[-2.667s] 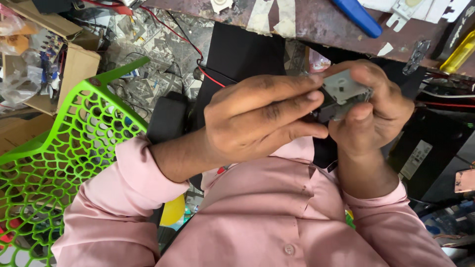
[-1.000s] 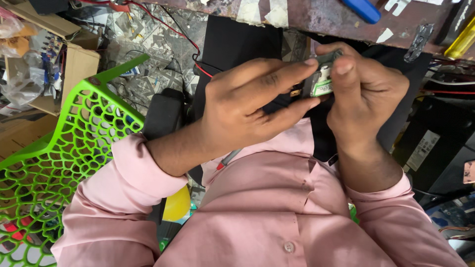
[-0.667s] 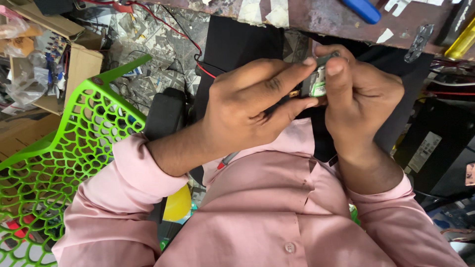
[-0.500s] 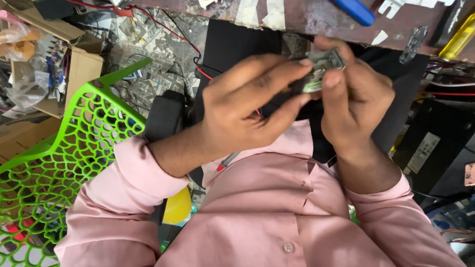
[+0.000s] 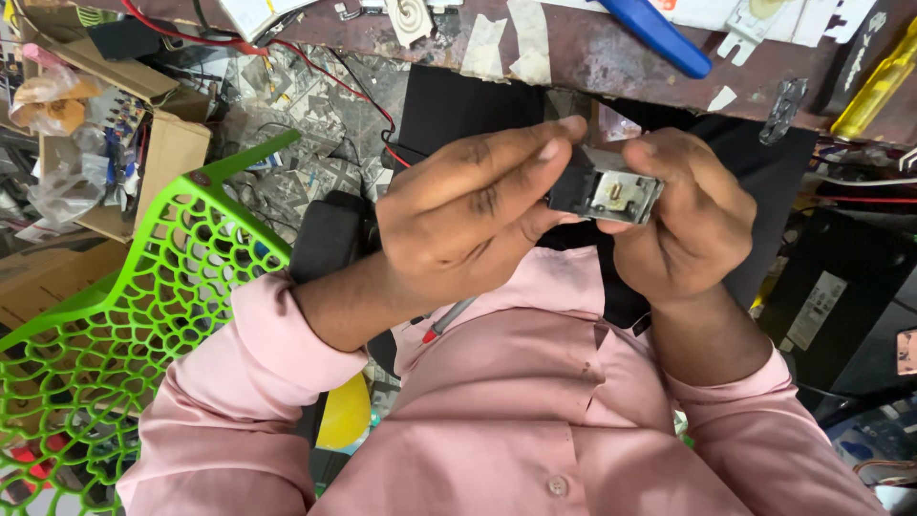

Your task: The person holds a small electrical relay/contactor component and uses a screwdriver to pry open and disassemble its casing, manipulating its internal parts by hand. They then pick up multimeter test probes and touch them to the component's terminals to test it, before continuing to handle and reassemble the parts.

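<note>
Both hands clamp a small black-and-grey electrical module (image 5: 604,193) between them: left grip (image 5: 468,215) on its left end, right grip (image 5: 678,225) underneath.

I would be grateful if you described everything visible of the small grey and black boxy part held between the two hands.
The small grey and black boxy part is a compact block, black on its left portion, with a pale grey metallic-looking face that bears a small slot or tab. It is held in the air, slightly tilted, below the edge of the worn workbench. The left hand pinches its left end; the right hand grips its right side. Its rear is hidden.
</note>
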Tool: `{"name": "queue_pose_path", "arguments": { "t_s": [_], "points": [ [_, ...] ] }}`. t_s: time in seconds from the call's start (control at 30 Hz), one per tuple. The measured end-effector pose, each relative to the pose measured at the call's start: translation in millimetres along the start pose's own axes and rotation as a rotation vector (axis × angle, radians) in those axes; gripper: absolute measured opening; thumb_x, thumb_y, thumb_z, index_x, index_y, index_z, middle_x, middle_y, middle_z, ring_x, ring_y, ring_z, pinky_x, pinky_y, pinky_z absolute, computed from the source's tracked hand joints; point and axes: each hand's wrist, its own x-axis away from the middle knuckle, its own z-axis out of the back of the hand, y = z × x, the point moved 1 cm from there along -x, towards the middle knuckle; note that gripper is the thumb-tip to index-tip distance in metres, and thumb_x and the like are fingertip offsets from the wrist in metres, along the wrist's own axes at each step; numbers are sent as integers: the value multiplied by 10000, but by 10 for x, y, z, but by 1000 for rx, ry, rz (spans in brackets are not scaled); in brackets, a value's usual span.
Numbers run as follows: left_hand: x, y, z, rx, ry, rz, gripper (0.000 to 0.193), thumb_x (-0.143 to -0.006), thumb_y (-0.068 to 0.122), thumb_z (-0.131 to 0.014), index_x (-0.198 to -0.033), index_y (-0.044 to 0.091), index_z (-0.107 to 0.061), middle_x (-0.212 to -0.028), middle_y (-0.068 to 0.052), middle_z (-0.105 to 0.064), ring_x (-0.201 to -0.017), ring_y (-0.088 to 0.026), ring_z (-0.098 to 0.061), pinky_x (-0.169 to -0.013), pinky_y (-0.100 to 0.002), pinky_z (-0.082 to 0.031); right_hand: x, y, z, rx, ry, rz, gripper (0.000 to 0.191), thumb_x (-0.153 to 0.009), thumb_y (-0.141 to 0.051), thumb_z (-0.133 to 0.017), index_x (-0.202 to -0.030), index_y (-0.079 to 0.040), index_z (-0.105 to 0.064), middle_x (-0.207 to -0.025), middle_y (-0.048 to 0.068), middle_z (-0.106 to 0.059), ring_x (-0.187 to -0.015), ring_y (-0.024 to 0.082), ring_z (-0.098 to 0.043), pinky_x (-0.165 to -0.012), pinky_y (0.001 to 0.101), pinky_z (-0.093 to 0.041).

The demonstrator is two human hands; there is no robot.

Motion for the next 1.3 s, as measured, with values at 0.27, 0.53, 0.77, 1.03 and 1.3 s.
{"name": "queue_pose_path", "arguments": {
  "t_s": [0.27,0.53,0.77,1.03,1.3],
  "points": [
    [53,10,16,-34,-7,-58,497,-982,-107,-809,-1405,16,-579,-1375,-193,-638,-1165,-274,-736,-961,-307,-650,-112,-63,-39,-62,-5,82,405,-878,-14,-880,-1188,77,-635,-962,161,-666,-864,310,-720,-745,379,-584],
    [76,32,33,-132,-22,-92,487,-1017,-118,-790,-1435,19,-581,-1399,-177,-640,-1160,-249,-748,-942,-274,-668,-101,-107,-52,-77,-22,25,398,-888,-76,-865,-1187,65,-644,-999,194,-689,-882,306,-731,-807,376,-590],
    [75,64,44,-148,-39,-60,444,-1008,-62,-822,-1394,7,-614,-1358,-175,-671,-1095,-242,-762,-870,-277,-656,-48,-101,-65,-113,-16,-28,411,-898,-160,-857,-1188,54,-660,-1009,192,-704,-901,287,-728,-844,374,-596],
    [-67,151,-3,-74,-53,59,520,-941,93,-880,-1368,-18,-606,-1348,-214,-614,-1272,-330,-661,-1065,-394,-557,69,-2,-89,-22,79,10,396,-962,-65,-871,-1260,71,-648,-1125,179,-703,-883,262,-699,-772,340,-575],
    [-75,214,-60,-171,25,171,792,-736,392,-1002,-1293,-10,-610,-1238,-155,-657,-1208,-334,-652,-1023,-418,-549,-165,-164,-99,286,-31,272,414,-871,-51,-888,-1171,77,-634,-930,160,-644,-798,330,-677,-704,433,-570]
  ]
}}
